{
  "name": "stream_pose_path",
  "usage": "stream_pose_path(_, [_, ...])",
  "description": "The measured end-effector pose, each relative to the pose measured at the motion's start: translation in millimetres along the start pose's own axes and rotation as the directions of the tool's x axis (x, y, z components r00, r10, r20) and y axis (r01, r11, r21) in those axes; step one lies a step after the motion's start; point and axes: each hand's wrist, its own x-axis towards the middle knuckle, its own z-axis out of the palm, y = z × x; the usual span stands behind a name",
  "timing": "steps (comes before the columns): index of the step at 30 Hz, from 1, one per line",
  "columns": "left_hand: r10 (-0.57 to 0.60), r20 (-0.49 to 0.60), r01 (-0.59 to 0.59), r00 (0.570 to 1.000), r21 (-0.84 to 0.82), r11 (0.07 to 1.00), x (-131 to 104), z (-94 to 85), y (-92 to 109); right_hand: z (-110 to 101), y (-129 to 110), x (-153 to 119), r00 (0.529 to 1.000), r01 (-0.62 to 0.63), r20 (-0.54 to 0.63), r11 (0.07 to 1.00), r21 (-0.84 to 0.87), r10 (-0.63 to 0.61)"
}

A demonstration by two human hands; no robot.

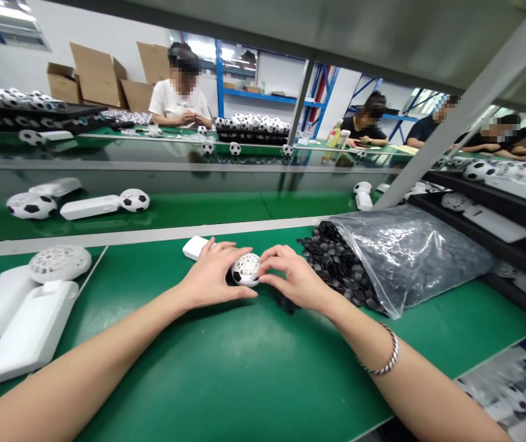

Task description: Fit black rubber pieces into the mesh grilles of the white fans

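A white unit [194, 247] with a round football-patterned head [245, 270] lies on the green bench. Its head shows open lattice cells, and some are filled with black pieces. My left hand [214, 270] curves around the head, thumb below and fingers above, gripping it. At the head's right edge, my right hand [293, 276] pinches with thumb and fingers; a small black piece seems to show at the tips. Beside that hand, many black pieces [336, 264] spill from a clear plastic bag [410, 252].
White units with lattice heads [60, 264] lie at the left. Finished-looking football-headed units [134, 200] sit on the green belt [226, 205] beyond. Black trays [497, 215] of units are stacked at right beside a slanted metal post [456, 92]. Several co-workers [182, 98] sit across.
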Motion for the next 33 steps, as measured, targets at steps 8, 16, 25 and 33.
stream_pose_path(8, [-0.097, -0.090, 0.099, 0.991, 0.016, 0.995, -1.9, 8.5, 9.7, 13.1, 8.8, 0.0, 0.998, 0.002, -0.061, 0.988, 0.156, 0.008])
stream_pose_path(16, [-0.160, -0.092, 0.161, 0.983, -0.001, 0.987, 0.3, 8.2, 11.1, 24.6, 23.2, 3.6, 0.972, -0.219, 0.045, 0.821, 0.527, 0.231])
stream_pose_path(25, [-0.131, -0.130, 0.126, 0.983, -0.051, 0.991, 1.9, 8.2, 9.8, 28.8, 19.1, 3.1, 0.967, -0.194, -0.033, 0.811, 0.552, 0.254])
stream_pose_path(33, [-0.062, -0.098, 0.059, 0.993, -0.035, 0.998, 3.9, 6.2, 3.1, 29.4, 19.7, 7.2, 0.977, -0.191, 0.014, 0.856, 0.480, 0.210])
